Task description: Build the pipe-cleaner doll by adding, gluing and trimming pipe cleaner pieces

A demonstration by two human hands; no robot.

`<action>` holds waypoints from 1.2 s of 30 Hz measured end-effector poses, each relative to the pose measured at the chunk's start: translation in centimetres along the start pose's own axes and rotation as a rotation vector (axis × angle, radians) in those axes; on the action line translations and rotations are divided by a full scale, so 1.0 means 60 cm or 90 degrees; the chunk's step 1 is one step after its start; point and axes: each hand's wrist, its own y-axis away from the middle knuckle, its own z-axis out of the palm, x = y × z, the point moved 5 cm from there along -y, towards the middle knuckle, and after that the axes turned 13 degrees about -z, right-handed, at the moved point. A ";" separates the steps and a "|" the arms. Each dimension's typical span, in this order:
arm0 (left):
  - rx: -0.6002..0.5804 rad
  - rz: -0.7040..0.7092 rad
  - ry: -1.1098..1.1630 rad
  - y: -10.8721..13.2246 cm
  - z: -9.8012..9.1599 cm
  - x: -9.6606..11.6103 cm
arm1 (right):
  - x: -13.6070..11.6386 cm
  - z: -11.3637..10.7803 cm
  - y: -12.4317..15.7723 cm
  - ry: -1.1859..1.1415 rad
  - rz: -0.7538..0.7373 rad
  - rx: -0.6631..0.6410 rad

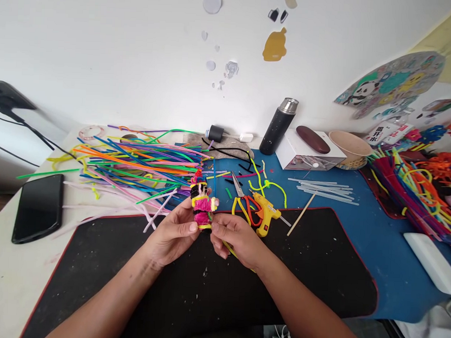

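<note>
A small pipe-cleaner figure (203,203) in pink, yellow and black, with a red and blue top, is held upright above the black mat (191,296). My left hand (176,232) grips its lower left side, thumb near the yellow bottom edge. From the right, my right hand (235,234) has its thumb and fingers closed at the figure's lower edge. A yellow strip (230,249) runs from the figure under my right hand. Just beyond that hand are orange-handled pliers (258,210) and a yellow glue gun (268,216).
Many coloured pipe cleaners (137,161) lie at the back left, beside a black phone (39,207). A black bottle (279,126), white box (307,152), glue sticks (328,188), wooden stick (301,213) and bowl (350,146) stand or lie at the right.
</note>
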 end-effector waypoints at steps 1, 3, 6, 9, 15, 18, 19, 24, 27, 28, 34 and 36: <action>-0.007 -0.002 -0.002 0.001 0.000 -0.001 | 0.001 0.002 0.000 -0.020 0.007 -0.005; -0.025 -0.009 -0.005 0.002 0.000 -0.002 | 0.005 0.008 0.001 -0.064 0.018 -0.017; -0.047 -0.022 -0.007 0.005 0.001 -0.004 | 0.007 0.016 0.001 -0.127 0.004 -0.032; -0.066 -0.033 -0.003 0.006 0.001 -0.006 | 0.004 0.020 -0.001 -0.164 -0.025 -0.028; -0.075 -0.048 -0.005 0.003 0.002 -0.010 | -0.006 0.016 -0.005 -0.151 -0.064 0.000; -0.045 -0.043 -0.025 0.002 0.003 -0.008 | -0.008 0.012 -0.005 -0.132 -0.069 0.017; -0.032 -0.039 -0.034 0.001 0.003 -0.007 | -0.009 0.010 -0.005 -0.125 -0.070 0.022; 0.024 -0.005 -0.059 -0.003 -0.002 -0.002 | -0.015 0.004 -0.004 -0.103 -0.088 0.053; 0.054 0.009 -0.064 -0.003 -0.008 0.002 | -0.019 0.002 -0.003 -0.092 -0.098 0.059; 0.064 0.017 -0.071 -0.003 -0.010 0.005 | -0.021 0.002 -0.003 -0.090 -0.099 0.058; 0.191 0.166 -0.187 0.010 -0.024 0.042 | -0.023 -0.008 0.000 -0.086 -0.092 0.073; 0.215 0.174 -0.216 0.012 -0.026 0.047 | -0.023 -0.010 0.001 -0.081 -0.089 0.077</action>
